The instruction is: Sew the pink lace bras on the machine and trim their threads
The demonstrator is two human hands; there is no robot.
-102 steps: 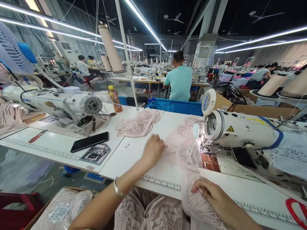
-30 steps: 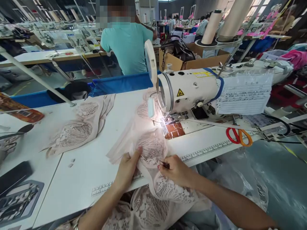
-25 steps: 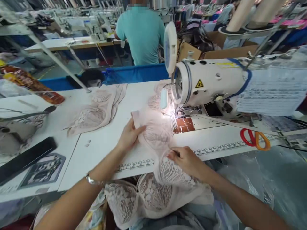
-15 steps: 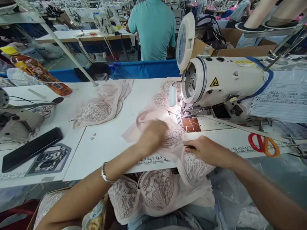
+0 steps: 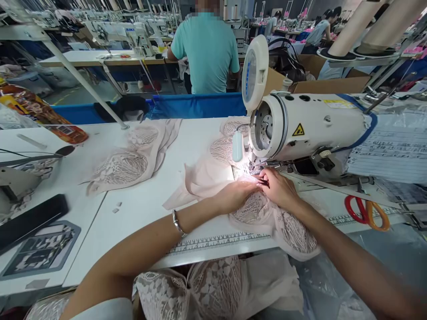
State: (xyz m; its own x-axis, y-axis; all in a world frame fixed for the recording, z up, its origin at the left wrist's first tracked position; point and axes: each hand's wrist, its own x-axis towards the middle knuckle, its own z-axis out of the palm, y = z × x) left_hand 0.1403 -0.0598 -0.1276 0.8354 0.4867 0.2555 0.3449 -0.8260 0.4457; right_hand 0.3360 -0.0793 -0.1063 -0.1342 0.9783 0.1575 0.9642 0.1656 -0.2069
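Note:
A white sewing machine (image 5: 310, 124) stands at the right of the white table, its lamp lighting the needle area. My left hand (image 5: 238, 194) presses on pale pink fabric just in front of the needle, fingers together. Close beside it, my right hand (image 5: 278, 189) grips a small dark tool, partly hidden by the fingers. Below both hands, a pink lace bra piece (image 5: 255, 208) lies on the table and hangs over its front edge at the right. More pink lace (image 5: 222, 150) lies left of the needle. Another lace bra (image 5: 216, 284) rests on my lap.
Lace pieces (image 5: 123, 166) lie left of centre. At the far left are a bottle (image 5: 43, 113) and a black case (image 5: 33, 222). Orange and red scissors (image 5: 367, 212) are at the right edge. A person in a teal shirt (image 5: 207, 53) sits beyond the table.
Both hands have moved up to the needle area and now sit close together. The lace piece under them has shifted to the right. The view has tilted slightly upward.

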